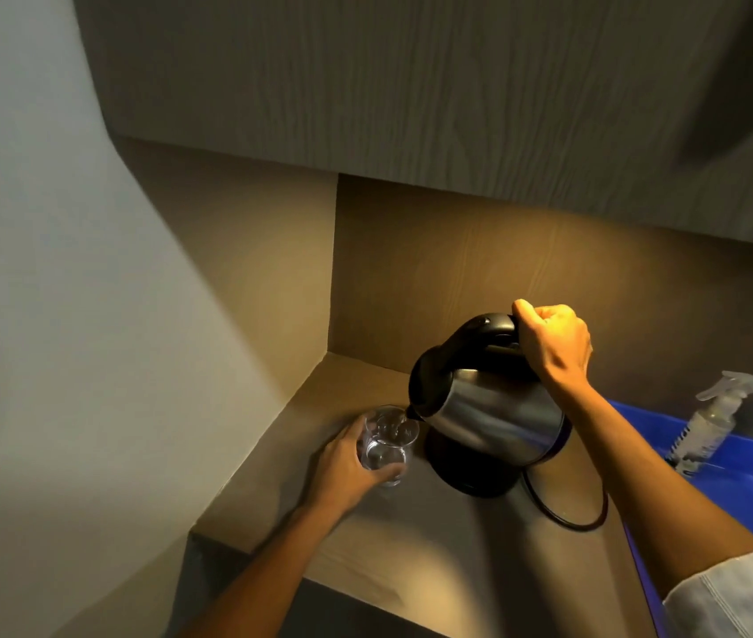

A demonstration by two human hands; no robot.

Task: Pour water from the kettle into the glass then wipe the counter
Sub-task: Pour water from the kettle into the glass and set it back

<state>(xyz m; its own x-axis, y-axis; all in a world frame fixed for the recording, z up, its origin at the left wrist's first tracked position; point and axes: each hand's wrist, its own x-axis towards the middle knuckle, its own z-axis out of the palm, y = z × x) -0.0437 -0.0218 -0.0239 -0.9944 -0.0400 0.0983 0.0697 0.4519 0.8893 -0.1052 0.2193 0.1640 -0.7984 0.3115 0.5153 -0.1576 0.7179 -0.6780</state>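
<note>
Wood-grain upper cabinet [411, 85], lit brown back panel [480, 269] beneath it, pale wall [20, 223] left of it, warm light seemingly from under the cabinet

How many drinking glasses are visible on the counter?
1. The glass stands on the counter, held by the left hand, under the kettle spout. Others could be out of view.

A single wide-angle view was taken from head height, directed forward and steeply down into a corner of the counter [411, 559]; straight edges were bowed by the lens, and the underside of the overhead cabinet [411, 85] was caught across the top. Both forearms were seen entering from the bottom edge, so the kettle [494, 407] and glass [386, 446] were framed near, slightly below centre; a blue tub [733, 490] was cut off at the right edge; no second view was given.
</note>
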